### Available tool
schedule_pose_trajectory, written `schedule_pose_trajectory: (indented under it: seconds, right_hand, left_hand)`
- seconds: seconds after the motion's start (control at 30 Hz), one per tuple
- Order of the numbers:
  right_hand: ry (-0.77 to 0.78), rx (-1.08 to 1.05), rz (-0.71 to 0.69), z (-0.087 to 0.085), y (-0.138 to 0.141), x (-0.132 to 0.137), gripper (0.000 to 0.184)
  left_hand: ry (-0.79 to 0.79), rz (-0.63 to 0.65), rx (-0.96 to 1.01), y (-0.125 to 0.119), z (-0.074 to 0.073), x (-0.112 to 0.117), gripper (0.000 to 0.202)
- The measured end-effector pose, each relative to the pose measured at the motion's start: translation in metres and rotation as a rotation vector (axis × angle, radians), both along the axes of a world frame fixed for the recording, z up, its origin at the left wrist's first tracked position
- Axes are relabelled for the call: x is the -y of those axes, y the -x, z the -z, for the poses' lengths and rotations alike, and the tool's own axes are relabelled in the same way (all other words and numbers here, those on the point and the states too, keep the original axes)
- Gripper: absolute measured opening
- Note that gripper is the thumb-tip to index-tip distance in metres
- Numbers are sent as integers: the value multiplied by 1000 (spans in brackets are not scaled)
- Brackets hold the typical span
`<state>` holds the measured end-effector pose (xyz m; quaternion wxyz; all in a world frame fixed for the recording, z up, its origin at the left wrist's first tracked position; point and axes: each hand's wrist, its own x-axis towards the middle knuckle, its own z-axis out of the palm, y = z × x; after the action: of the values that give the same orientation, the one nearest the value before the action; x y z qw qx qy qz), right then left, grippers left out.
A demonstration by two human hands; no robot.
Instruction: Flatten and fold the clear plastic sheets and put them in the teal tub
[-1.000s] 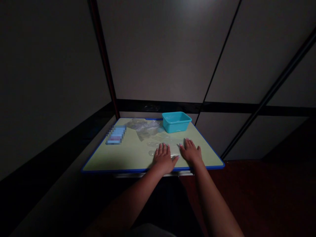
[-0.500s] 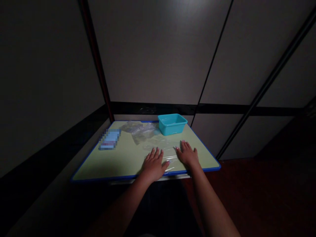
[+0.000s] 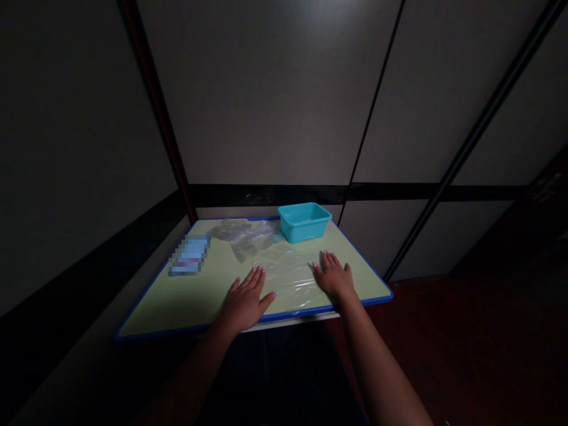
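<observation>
A clear plastic bag (image 3: 290, 277) lies spread flat on the pale yellow tabletop (image 3: 186, 305), its near end reaching the blue table edge. My right hand (image 3: 335, 277) rests palm down on the bag's right side, thumb held apart from the fingers. At the bag's left side, my left hand (image 3: 245, 300) lies flat with its thumb stretched toward the plastic. Neither hand grips anything. Behind the bag, crumpled clear plastic bags (image 3: 248, 235) lie in a loose heap.
A turquoise plastic basket (image 3: 305, 223) stands at the back right of the table. Toward the left edge lies a flat, pixelated bluish item (image 3: 190, 255). Panelled walls (image 3: 270, 106) rise behind and to the left; dark reddish floor (image 3: 448, 331) shows at the right.
My left hand has slid left across the plastic, away from my right hand, which stays nearly in place. The bag lies flatter and wider between them. The view has shifted slightly.
</observation>
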<state>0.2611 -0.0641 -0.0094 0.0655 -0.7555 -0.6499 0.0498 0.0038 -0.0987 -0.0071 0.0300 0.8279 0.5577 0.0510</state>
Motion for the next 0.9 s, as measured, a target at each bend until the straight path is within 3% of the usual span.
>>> schedule_pose_trajectory:
  seconds: [0.27, 0.4, 0.53, 0.63, 0.77, 0.9]
  right_hand:
    - [26, -4, 14, -3, 0, 0, 69]
    - [13, -4, 4, -3, 0, 1, 69]
    - [12, -10, 4, -1, 0, 1, 69]
    - [11, -7, 6, 0, 0, 1, 68]
    - [15, -36, 15, -4, 1, 3, 63]
    - [1, -106, 21, -7, 1, 5, 60]
  left_hand:
    - [-12, -100, -36, 0, -1, 3, 71]
    - [-31, -177, -85, 18, 0, 6, 70]
    - [-68, -172, -131, 42, 5, 9, 65]
    - [-13, -215, -146, 47, 2, 7, 64]
    - [0, -235, -76, 23, -12, -1, 70]
    - [-26, 31, 41, -25, -23, -3, 74]
